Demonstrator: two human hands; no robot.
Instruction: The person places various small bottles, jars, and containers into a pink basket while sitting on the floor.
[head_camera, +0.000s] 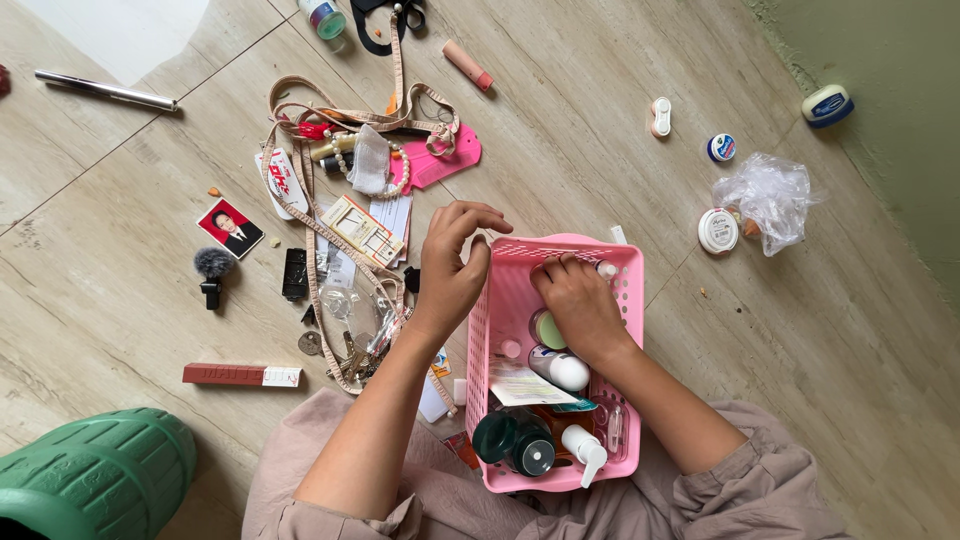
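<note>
A pink perforated plastic basket (628, 300) sits on the floor in front of my lap, packed with bottles, small jars and a pump dispenser (585, 450). My left hand (450, 265) rests against the basket's left rim, fingers curled and apart, with nothing visible in it. My right hand (578, 300) reaches inside the basket at its far end, fingertips down on a small white object whose shape is hidden by the fingers. A green-lidded jar (547, 330) lies just beneath that hand.
Left of the basket lies a pile of clutter: a beige strap (315, 215), a pink tag (440, 160), cards, keys, a small photo (230, 228), a red-brown box (240, 375). Small round tins (717, 230) and crumpled clear plastic (770, 200) lie right. A green stool (95, 470) stands at the bottom left.
</note>
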